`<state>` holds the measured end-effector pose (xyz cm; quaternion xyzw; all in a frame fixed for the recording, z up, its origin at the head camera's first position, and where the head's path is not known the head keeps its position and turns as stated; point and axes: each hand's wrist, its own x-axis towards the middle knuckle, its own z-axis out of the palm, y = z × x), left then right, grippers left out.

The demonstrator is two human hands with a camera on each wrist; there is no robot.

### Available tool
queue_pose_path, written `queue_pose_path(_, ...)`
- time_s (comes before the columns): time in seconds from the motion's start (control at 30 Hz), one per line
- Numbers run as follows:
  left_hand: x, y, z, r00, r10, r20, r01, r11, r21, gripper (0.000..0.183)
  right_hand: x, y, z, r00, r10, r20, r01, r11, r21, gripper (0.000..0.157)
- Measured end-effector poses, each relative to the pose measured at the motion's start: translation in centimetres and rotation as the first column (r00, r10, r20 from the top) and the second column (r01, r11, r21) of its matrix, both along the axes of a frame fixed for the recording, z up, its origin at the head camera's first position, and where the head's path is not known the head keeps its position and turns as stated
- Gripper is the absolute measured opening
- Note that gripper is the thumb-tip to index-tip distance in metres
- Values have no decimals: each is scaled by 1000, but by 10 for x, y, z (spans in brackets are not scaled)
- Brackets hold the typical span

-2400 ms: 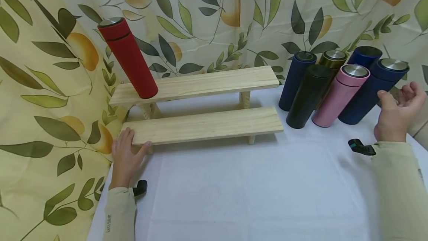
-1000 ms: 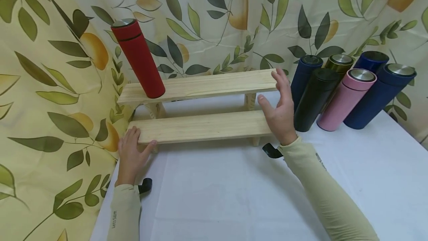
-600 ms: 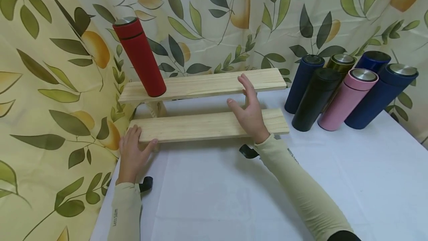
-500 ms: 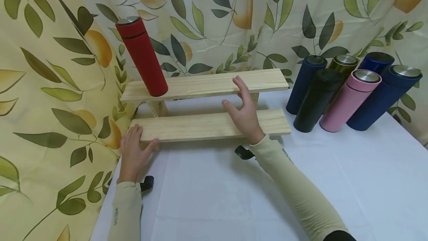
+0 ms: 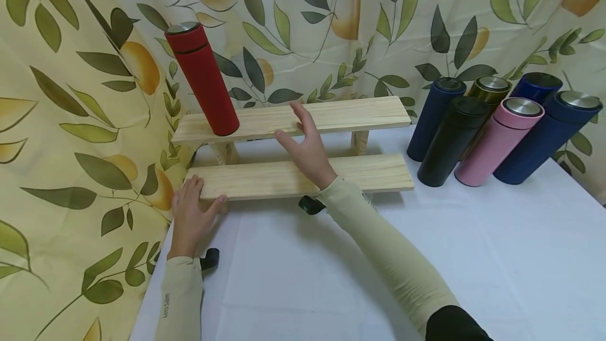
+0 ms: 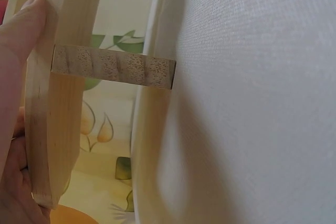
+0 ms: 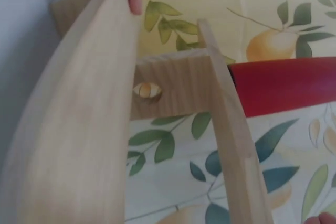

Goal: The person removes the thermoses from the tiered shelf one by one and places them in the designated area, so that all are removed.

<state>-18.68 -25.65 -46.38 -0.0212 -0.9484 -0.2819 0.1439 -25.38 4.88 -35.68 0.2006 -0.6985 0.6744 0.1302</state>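
Note:
A two-tier wooden display stand (image 5: 379, 171) stands on a white-covered table. Its left end is where my left hand (image 5: 191, 217) holds the lower board, thumb on the front edge (image 6: 37, 17) and fingers bent around the end. On the left part of the upper board is a red thermos bottle (image 5: 203, 80) with a steel lid, upright. My right hand (image 5: 309, 154) is over the gap between the boards, thumb and fingers spread with nothing in them, to the right of the bottle. In the right wrist view the red bottle (image 7: 289, 85) lies beyond the upper board.
Several more thermos bottles stand grouped at the right: a black one (image 5: 450, 143), a pink one (image 5: 497, 143), a gold-lidded one (image 5: 490, 88) and blue ones, including a large blue one (image 5: 544, 141). A leaf-patterned curtain (image 5: 303, 30) hangs behind and at the left.
My right hand has swung left from the grouped bottles at the right, across the stand toward the red bottle. My left hand has stayed at the lower board's left end.

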Motion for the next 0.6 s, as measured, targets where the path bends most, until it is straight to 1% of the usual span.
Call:
queue_pose_path(0.23,0,-2,0,1000,-15,-9,15,1000,-3,86,-17,-29,17,998,43,44,-43,999,-2,80)
queue_pose_path(0.3,-1,-3,-1,1000,-21,-16,21,1000,1,86,-22,-37,24,998,51,41,-51,999,10,82)
queue_pose_path(0.43,-3,-4,-2,1000,-19,-16,19,1000,7,86,-33,-51,37,996,70,62,-72,997,32,89)
queue_pose_path(0.6,-5,-5,-3,1000,-12,6,12,1000,0,86,-44,-67,53,987,97,128,-101,995,22,99)
